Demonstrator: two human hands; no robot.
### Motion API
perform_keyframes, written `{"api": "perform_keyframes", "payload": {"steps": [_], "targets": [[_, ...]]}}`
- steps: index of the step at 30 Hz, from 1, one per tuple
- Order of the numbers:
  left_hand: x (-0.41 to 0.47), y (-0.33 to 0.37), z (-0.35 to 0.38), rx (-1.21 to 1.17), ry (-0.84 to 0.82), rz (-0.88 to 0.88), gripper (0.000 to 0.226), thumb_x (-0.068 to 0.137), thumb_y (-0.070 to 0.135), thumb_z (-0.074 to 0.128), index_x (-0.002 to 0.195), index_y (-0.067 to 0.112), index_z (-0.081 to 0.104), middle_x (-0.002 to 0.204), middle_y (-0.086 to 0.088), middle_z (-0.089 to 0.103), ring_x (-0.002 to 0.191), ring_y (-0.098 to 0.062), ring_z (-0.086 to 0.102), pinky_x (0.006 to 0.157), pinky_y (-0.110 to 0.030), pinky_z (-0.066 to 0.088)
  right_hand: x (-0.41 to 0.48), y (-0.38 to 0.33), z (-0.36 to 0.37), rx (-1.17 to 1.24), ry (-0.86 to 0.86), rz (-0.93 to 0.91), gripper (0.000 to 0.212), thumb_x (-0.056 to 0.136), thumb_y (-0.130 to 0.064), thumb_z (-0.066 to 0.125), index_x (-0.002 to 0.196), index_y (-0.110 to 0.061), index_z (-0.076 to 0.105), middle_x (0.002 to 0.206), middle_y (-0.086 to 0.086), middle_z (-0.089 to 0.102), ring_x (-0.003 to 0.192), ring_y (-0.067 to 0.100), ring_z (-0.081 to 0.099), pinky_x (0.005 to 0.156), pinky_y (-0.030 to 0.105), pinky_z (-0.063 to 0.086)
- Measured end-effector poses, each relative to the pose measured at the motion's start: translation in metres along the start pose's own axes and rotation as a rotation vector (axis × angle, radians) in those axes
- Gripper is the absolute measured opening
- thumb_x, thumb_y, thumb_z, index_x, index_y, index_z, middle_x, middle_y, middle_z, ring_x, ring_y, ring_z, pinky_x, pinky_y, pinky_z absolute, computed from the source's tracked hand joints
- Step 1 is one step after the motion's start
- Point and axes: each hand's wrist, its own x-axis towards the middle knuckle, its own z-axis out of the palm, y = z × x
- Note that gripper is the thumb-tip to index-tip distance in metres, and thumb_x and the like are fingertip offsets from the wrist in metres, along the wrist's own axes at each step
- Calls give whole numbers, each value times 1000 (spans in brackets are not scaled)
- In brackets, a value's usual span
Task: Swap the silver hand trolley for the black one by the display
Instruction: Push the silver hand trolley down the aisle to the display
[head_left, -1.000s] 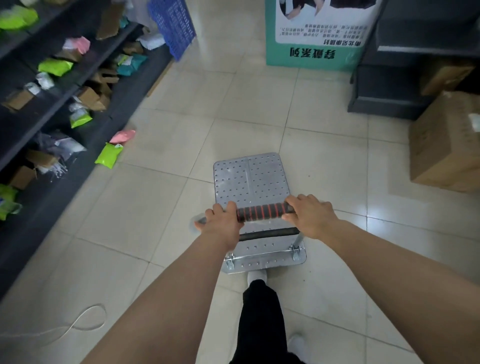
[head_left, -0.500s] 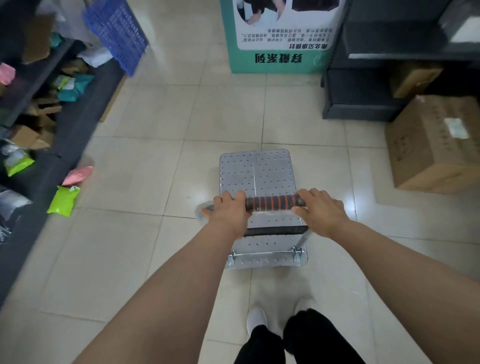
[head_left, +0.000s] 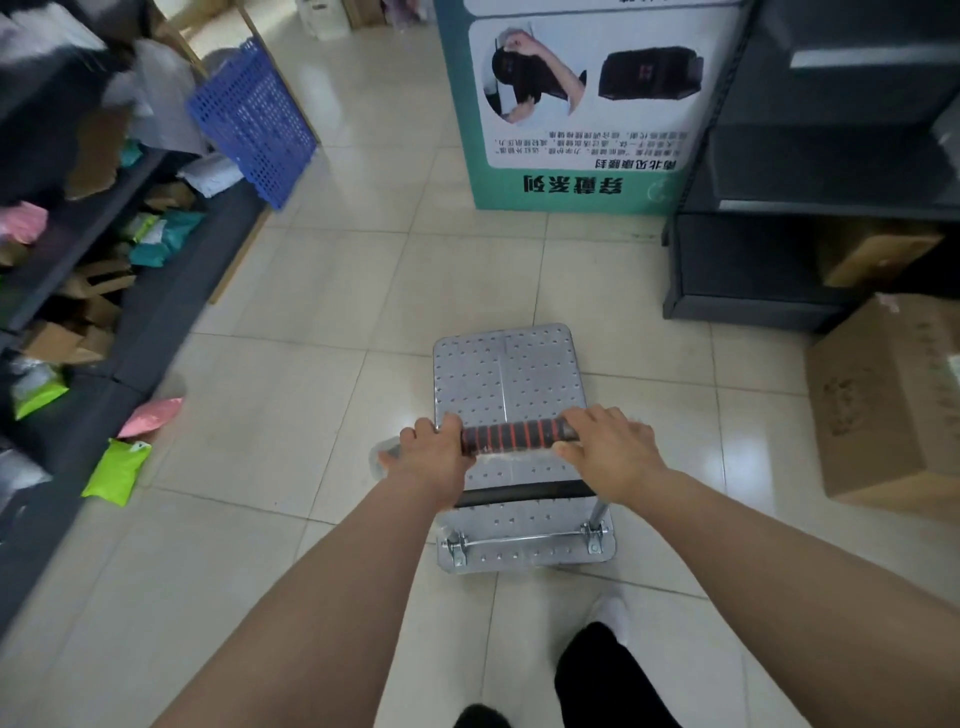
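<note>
1. Since half a second ago, the green display stand (head_left: 571, 197) ahead fills more of the view, and the silver trolley (head_left: 506, 384) sits closer to it on the tiled floor (head_left: 291, 312).
2. Far left, dark shelves (head_left: 88, 244) hold cardboard pieces and coloured packets; a blue plastic crate (head_left: 254, 119) leans at their far end.
3. On the floor beside the shelf base lie a pink packet (head_left: 150, 415) and a lime-green packet (head_left: 118, 470), close together.
4. Left hand (head_left: 428, 460) is clenched over the left end of the trolley's handle (head_left: 514, 435).
5. That handle has a black grip ringed with red bands, and a second plain black bar runs below it.
6. Its flat deck is bare metal, dotted with small holes, with rounded corners and a seam down the middle; hinge brackets and a thin rod sit at the near edge.
7. Right hand (head_left: 608, 449) wraps the right end of the handle, fingers curled over the top.
8. Further right stand dark shelving (head_left: 831, 176) and a cardboard box (head_left: 888, 400) on the floor.
9. Below, a black trouser leg and white shoe show.
</note>
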Motion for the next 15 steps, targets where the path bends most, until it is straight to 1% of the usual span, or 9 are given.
{"api": "perform_keyframes", "payload": {"steps": [3,6,8,10,12,15], "targets": [[38,23,-18,-17,7,-34,33,95,38,48,121,24,34,122,-9,42,114,-29,41,94,-53,39,49,21,-29,14,-64,-8,27,91,-48,43,113,-32,46,109,-4,54,104,20,48,87,43,35],[73,44,-35,-47,7,-33,31,94,37,50,119,25,34,121,-9,42,114,-29,40,94,-56,38,91,40,-53,-37,-76,-18,14,91,-47,44,98,-35,42,96,-6,49,97,19,46,80,41,32],[98,56,-47,-51,18,-28,30,94,35,51,117,25,33,120,-9,42,114,-30,40,93,-56,38,118,51,-68,-57,-97,-19,12,91,-46,44,93,-35,39,93,-5,47,95,19,45,78,40,31],[126,66,-61,-53,26,-27,30,94,34,52,115,24,34,121,-10,41,114,-30,40,93,-58,37,144,59,-80,-44,-103,-11,12,92,-46,44,95,-35,41,94,-5,47,93,18,43,78,41,32],[157,75,-75,-59,32,-15,30,94,34,53,115,24,34,121,-11,41,114,-31,40,94,-61,36,171,67,-92,-24,-79,11,14,92,-45,44,101,-34,44,95,-5,46,92,17,41,78,40,32],[203,91,-98,-60,46,-5,32,93,34,52,117,23,35,122,-11,42,115,-31,39,95,-63,35,212,79,-111,-13,-58,44,19,91,-45,44,106,-34,45,96,-7,44,94,17,41,79,40,32]]}}
